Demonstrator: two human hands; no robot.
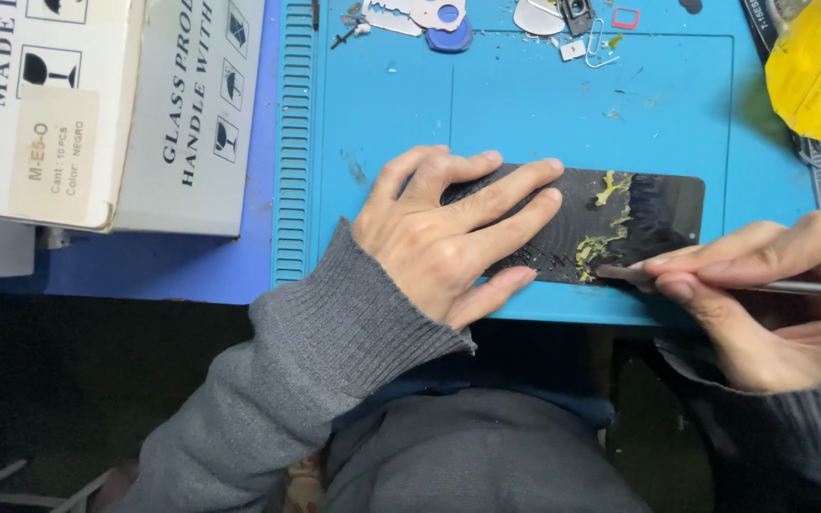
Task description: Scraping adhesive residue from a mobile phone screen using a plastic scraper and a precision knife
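Head view: left hand (439, 237) flat on sideways-lying dark panel (658, 204); right hand (762, 294) grip pinches scraper (800, 287).

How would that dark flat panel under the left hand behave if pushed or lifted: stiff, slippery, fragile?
The dark panel lies dead flat with straight edges, so it is probably rigid. It looks thin and glossy, so likely brittle and apt to slide on the blue mat; the left hand pressing it down fits that. The yellowish residue may make it tacky there.
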